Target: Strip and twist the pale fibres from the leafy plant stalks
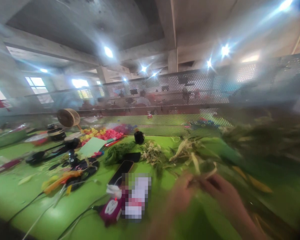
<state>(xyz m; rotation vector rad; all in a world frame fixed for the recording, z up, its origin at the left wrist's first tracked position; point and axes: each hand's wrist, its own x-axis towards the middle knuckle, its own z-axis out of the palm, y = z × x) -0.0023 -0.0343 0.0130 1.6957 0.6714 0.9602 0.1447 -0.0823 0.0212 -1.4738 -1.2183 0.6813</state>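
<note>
Head view — left hand (180,193), right hand (222,190), angled inward, close together, blurred

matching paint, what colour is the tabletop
The tabletop is bright green, best seen in the head view.

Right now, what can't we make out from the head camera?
- Finger contact of the left hand and right hand on the pale, narrow leaf strips: head view, blur.
- Print on the flat, white-and-red rectangular item: head view, pixelated over.
- Separate leaves in the dark green leafy heap: head view, blur.
- Objects behind the grey, perforated metal screen: head view, screen partly covers them.
</note>
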